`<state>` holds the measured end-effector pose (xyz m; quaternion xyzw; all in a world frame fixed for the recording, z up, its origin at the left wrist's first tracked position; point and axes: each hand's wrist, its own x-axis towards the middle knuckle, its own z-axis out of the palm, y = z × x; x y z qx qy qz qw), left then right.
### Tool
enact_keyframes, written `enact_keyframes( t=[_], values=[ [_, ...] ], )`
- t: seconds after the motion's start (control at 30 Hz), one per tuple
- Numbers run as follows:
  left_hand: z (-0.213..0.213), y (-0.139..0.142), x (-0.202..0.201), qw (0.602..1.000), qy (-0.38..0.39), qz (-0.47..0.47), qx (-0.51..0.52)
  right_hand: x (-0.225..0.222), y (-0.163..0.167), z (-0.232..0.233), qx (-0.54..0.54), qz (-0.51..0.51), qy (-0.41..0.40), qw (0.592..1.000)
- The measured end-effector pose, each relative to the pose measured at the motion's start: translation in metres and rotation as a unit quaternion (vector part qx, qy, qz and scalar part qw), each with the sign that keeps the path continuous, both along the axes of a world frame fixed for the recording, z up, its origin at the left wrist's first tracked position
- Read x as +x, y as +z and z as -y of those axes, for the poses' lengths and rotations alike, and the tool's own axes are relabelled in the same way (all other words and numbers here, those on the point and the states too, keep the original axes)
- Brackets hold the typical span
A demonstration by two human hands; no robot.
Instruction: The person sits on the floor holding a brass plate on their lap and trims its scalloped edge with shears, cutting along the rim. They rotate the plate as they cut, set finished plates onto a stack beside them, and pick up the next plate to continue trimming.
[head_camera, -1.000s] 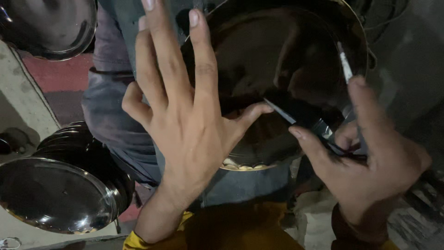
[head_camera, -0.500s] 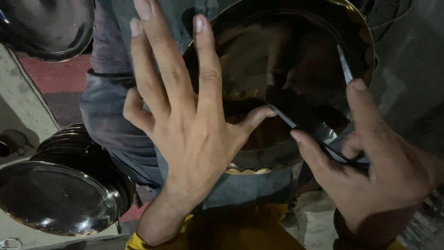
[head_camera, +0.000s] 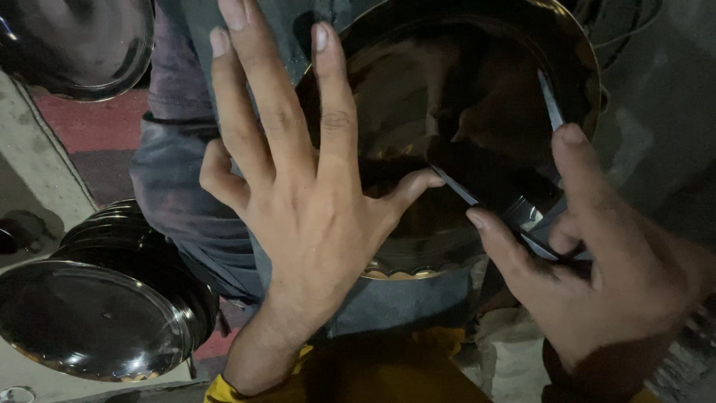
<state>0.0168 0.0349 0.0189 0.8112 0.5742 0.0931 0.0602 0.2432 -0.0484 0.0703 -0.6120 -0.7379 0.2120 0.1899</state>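
Observation:
A large round shiny steel plate point(head_camera: 477, 82) with a scalloped rim lies on my lap, over grey-blue trousers. My left hand point(head_camera: 306, 201) is spread flat over the plate's left edge, fingers apart, and its thumb tip rests on the plate's inner surface. My right hand point(head_camera: 604, 276) is at the plate's right side and grips a thin two-legged metal tool point(head_camera: 526, 216), like a divider. One leg reaches toward my left thumb. The other points up along the right rim.
A stack of similar steel plates point(head_camera: 97, 321) stands at the lower left on a pale floor. Another shiny plate point(head_camera: 74, 45) shows at the upper left corner. Yellow cloth point(head_camera: 388, 373) lies beneath my wrists.
My left hand has slid slightly up and right over the plate's edge. My right hand has kept its grip on the tool and barely shifted.

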Motion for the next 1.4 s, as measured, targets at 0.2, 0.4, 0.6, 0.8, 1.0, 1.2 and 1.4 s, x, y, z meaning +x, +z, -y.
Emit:
enact_keyframes(
  t=[0.2,0.4,0.6,0.8,1.0,1.2,1.4],
  values=[
    [0.003,-0.006,-0.002,1.0,-0.002,0.003,0.003,-0.012,0.003,-0.002,-0.023,0.047,-0.054,0.997],
    [0.001,-0.007,-0.002,1.0,-0.003,-0.002,0.018,0.024,-0.01,0.006,-0.008,-0.024,0.09,0.996],
    [0.002,-0.009,-0.002,1.0,0.0,-0.002,0.01,0.013,-0.004,-0.005,-0.017,-0.03,0.078,0.996],
    [0.005,-0.014,-0.005,1.0,0.0,0.004,0.002,-0.01,0.012,-0.009,-0.038,0.029,-0.013,0.999],
    [-0.005,-0.002,0.001,1.0,0.001,0.002,0.0,-0.01,0.014,-0.026,-0.028,0.013,0.032,0.999],
    [-0.011,-0.002,-0.015,0.996,-0.033,0.084,-0.006,-0.03,0.028,-0.011,0.008,0.272,-0.002,0.962],
    [-0.067,-0.006,-0.038,0.961,-0.151,0.223,0.065,-0.015,0.035,-0.049,0.164,0.425,0.193,0.869]
  ],
)
